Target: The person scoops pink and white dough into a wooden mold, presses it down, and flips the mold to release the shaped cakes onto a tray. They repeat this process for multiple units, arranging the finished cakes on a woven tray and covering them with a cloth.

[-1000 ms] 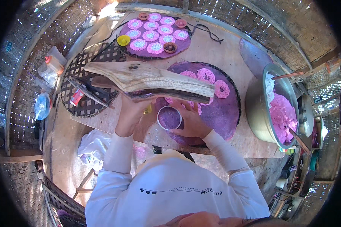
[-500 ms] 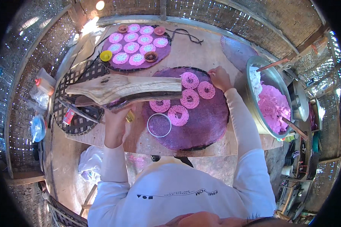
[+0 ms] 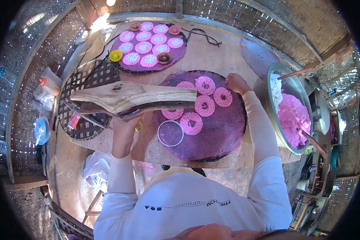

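The long, pale wooden tool with a dark lower side (image 3: 136,96) is up in the air, lying sideways over the left part of a round purple tray with a dark rim (image 3: 212,144). The left hand (image 3: 123,130) holds it from below (the wood hides most of the fingers, so I can't see just how they wrap). A second ago, the right hand (image 3: 237,83) was down by the thin white round ring (image 3: 171,133). Now it is at the far right rim of the tray, with its fingers bent in. I can't tell if they pinch the rim or only touch it. So the white ring lies on the tray with no hand on it, and the work of the right hand is at the tray's edge, while the left hand keeps the wood up. Near the ring are pink lacy rounds with holes in the middle (image 3: 191,123), some partly behind the wood. Farther out, a big metal basin (image 3: 274,108) on the right holds a soft pink lump (image 3: 294,118). At the back, another purple tray (image 3: 178,54) has pink rounds with whitish middles (image 3: 143,47) and a small yellow bowl (image 3: 115,55) at its edge.
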The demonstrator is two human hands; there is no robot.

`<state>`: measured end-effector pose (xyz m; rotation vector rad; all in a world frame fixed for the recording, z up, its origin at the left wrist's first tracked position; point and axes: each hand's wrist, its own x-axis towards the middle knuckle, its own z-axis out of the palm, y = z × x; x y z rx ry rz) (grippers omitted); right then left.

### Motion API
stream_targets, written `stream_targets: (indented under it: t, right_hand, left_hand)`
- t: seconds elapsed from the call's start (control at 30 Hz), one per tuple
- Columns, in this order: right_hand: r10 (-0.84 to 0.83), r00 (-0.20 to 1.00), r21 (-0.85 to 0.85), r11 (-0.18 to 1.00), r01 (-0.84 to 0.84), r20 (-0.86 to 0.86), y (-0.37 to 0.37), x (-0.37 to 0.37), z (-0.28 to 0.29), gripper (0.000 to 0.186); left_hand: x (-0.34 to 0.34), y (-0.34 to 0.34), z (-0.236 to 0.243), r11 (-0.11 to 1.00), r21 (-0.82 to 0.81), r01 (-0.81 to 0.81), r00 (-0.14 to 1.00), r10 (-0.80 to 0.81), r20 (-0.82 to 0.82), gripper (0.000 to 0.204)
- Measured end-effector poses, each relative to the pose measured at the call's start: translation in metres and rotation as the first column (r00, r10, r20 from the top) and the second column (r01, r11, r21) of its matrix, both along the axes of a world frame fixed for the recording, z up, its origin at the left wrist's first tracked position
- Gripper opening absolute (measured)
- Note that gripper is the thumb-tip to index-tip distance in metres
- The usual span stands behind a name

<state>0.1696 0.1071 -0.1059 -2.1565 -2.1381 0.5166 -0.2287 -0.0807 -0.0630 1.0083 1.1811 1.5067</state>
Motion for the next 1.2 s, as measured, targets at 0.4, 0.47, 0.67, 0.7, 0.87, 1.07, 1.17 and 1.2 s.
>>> stream_targets:
  t: [0.4, 0.47, 0.67, 0.7, 0.87, 1.07, 1.17, 1.2]
  right_hand:
    - [-0.052, 0.998, 0.275, 0.960, 0.061, -0.039, -0.006, -0.008, 0.006, 0.037]
    - [0.258, 0.925, 0.489, 0.867, -0.095, -0.280, -0.014, -0.028, 0.027, 0.046]
    - [0.269, 0.562, -0.254, 0.687, -0.681, -0.782, -0.138, -0.116, 0.169, 0.059]
    - [0.343, 0.606, -0.310, 0.622, -0.719, -0.718, -0.146, -0.121, 0.173, 0.061]
    - [0.099, 0.531, -0.355, 0.640, -0.681, -0.842, -0.157, -0.095, 0.143, 0.067]
    - [-0.123, 0.670, -0.590, 0.606, -0.533, -0.732, -0.151, -0.098, 0.104, 0.064]
    - [-0.168, 0.681, -0.615, 0.617, -0.492, -0.713, -0.152, -0.115, 0.094, 0.065]
    - [-0.193, 0.684, -0.626, 0.625, -0.466, -0.703, -0.153, -0.120, 0.095, 0.066]
  left_hand:
    - [0.017, 0.007, 0.018, 0.999, 0.035, 0.040, 0.985, -0.033, -0.168, 0.037]
    - [0.023, 0.011, 0.025, 0.988, 0.102, 0.113, 0.932, -0.070, -0.354, 0.044]
    - [0.041, 0.026, 0.046, 0.844, 0.389, 0.368, 0.661, 0.056, -0.748, 0.054]
    - [0.032, 0.026, 0.066, 0.837, 0.227, 0.498, 0.532, -0.089, -0.842, 0.055]
    - [0.041, 0.056, 0.093, 0.861, 0.483, 0.162, 0.862, -0.361, 0.355, 0.071]
    - [0.023, 0.077, 0.034, 0.717, 0.599, 0.357, 0.262, -0.692, 0.672, 0.047]
    - [0.018, 0.074, 0.015, 0.805, 0.501, 0.317, 0.237, -0.579, 0.780, 0.041]
    - [0.017, 0.072, 0.010, 0.831, 0.468, 0.301, 0.203, -0.536, 0.820, 0.041]
